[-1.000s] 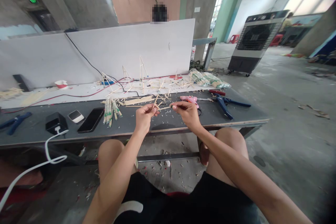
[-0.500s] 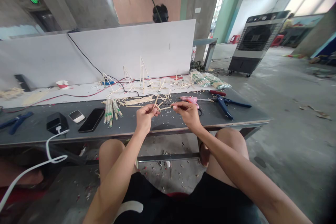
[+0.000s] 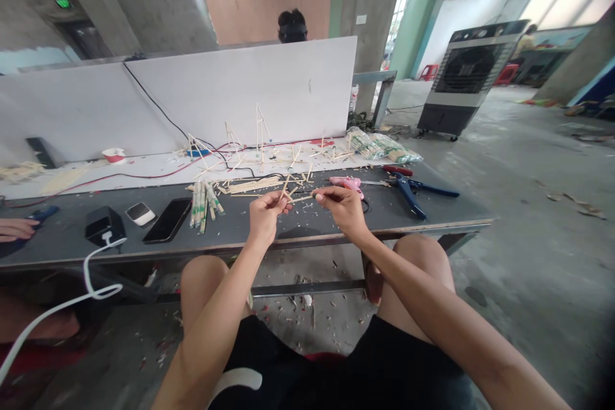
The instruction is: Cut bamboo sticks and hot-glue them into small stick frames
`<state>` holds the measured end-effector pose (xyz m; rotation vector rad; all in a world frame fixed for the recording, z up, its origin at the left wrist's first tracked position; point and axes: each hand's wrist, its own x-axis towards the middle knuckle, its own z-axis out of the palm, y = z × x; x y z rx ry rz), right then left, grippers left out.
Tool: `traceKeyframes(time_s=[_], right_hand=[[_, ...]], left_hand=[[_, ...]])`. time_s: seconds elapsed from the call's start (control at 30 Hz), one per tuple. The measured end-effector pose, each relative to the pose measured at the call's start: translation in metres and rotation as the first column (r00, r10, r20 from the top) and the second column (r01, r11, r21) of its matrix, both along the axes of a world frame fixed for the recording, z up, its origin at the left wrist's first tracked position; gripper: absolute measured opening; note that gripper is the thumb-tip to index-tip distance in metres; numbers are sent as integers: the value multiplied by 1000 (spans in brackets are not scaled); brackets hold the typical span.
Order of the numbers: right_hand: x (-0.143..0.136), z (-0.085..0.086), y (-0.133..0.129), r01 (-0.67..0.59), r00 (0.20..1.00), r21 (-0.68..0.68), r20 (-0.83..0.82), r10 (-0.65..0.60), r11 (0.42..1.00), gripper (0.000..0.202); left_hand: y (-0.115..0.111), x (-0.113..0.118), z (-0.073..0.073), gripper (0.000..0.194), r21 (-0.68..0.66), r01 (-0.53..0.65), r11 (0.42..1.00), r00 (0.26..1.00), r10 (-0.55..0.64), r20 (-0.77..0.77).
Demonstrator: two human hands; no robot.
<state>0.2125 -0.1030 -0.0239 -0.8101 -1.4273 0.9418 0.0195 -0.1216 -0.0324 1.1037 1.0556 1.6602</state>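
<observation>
Above the front edge of the dark table, my left hand (image 3: 267, 211) pinches a small piece of joined thin wooden sticks (image 3: 285, 187). One stick (image 3: 302, 198) runs from it toward my right hand (image 3: 342, 204), whose thumb and finger are closed on its far end. Something small and dark shows at those fingertips, too small to name. Behind my hands lies a pile of loose sticks (image 3: 254, 186). A pink glue gun (image 3: 346, 183) rests just behind my right hand. Bundles of sticks with green bands (image 3: 204, 204) lie left of my left hand.
Blue-handled pliers (image 3: 410, 193) lie at the right. A phone (image 3: 168, 220), a black charger box (image 3: 104, 224) and another person's hand (image 3: 18, 229) are at the left. Stick frames (image 3: 260, 131) stand before a white panel (image 3: 240, 93). A person's head shows behind it.
Another person's hand has come in at the far left, onto the blue tool there. The dark rod by the head behind the panel is gone from view. My hands have barely moved.
</observation>
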Motion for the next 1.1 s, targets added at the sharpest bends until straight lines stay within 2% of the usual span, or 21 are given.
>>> traceKeyframes(time_s=[1.1], right_hand=[[0,0,-1,14,1000,21,6,-14,1000,19]], left_hand=[[-3,3,1,23,10,-27,1000,1000,27,-7]])
